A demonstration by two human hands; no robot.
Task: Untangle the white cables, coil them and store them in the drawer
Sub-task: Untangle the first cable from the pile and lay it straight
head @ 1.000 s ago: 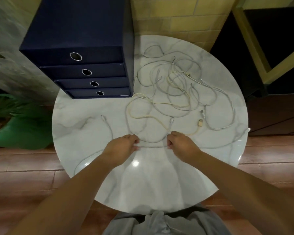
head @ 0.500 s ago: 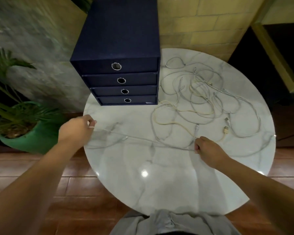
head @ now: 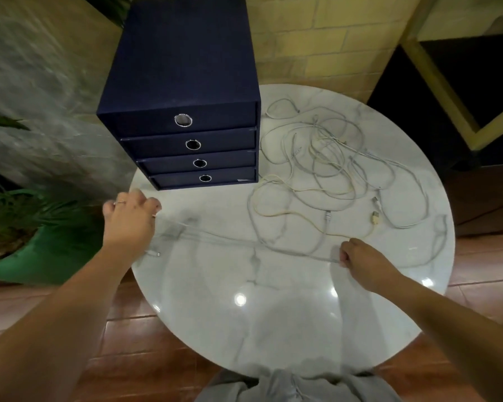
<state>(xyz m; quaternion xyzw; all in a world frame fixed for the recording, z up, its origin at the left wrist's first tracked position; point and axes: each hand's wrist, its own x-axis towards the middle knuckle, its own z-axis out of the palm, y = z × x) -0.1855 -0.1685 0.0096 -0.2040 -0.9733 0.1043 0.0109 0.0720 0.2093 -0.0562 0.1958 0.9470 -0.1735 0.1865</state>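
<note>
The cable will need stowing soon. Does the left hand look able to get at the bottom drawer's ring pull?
Probably yes: the left hand sits close to the bottom ring pull, with only bare table between, though it grips a cable.

— What sits out past the left hand (head: 129,220)?
— A green pot (head: 50,256) holding a leafy plant (head: 15,210), down on the wooden floor (head: 134,358).
— And under both hands?
— The round marble bench (head: 273,300), glossy, with light spots on it. Far beyond the right hand (head: 360,258), a yellow frame (head: 436,85) stands beside the brick wall (head: 317,39).
</note>
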